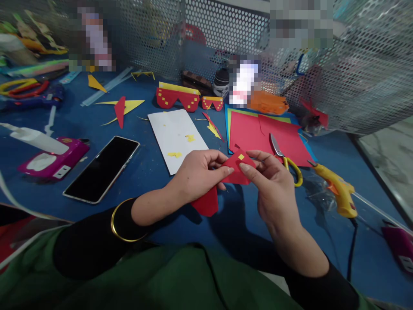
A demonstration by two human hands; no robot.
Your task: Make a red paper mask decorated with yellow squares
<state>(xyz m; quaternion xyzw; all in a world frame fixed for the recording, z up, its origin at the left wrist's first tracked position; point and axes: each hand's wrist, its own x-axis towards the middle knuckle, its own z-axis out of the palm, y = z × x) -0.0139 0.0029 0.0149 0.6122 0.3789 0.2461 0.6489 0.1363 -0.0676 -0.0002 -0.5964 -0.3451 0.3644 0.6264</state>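
Between my hands, just above the blue tabletop, is a red paper cutout (206,202) with a small yellow square (241,157) on its upper right part. My left hand (201,174) pinches it near the middle, thumb on top. On its right end my right hand (271,181) presses with the thumb, the fingers curled behind the paper. My left hand covers part of the cutout. Beyond my left hand lies a white sheet (177,129) with yellow paper scraps (174,155). Farther back stand red paper glasses (177,101) with yellow squares, beside a smaller similar pair (212,103).
Scissors (284,157) with yellow handles rest on stacked coloured paper (248,129) at right. A yellow glue gun (338,189) lies farther right. To the left are a black phone (103,168) and a purple power strip (54,159). Perforated metal panels (219,26) border the back.
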